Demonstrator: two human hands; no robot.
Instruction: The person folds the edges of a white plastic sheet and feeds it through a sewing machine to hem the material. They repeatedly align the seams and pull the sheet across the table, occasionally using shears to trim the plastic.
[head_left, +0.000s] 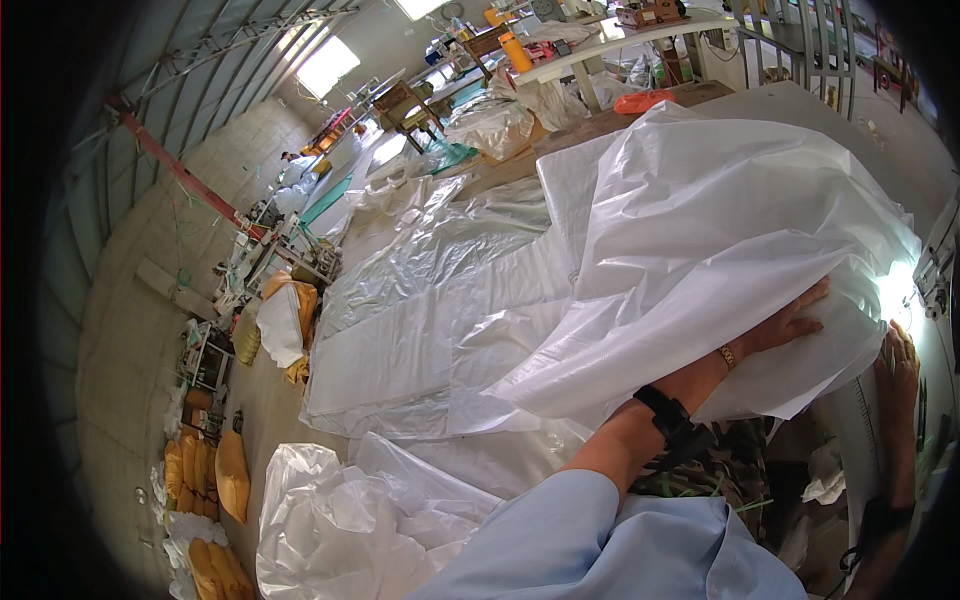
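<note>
A large white plastic sheet is bunched up in loose folds across the work surface. On its near part lies my left hand, fingers apart and pressing the film, with a gold watch band and a black strap on that arm. My right hand rests at the far right beside the sheet's edge, fingers stretched out on the pale machine table. A bright lamp glares just above it, next to a partly visible sewing machine. Glare and the picture's rim blur the right fingertips.
More translucent sheeting spreads to the left, and a crumpled pile lies nearest me. Yellow sacks stand along the left wall. Beyond are a wooden chair, a white table with an orange bottle, and a distant person.
</note>
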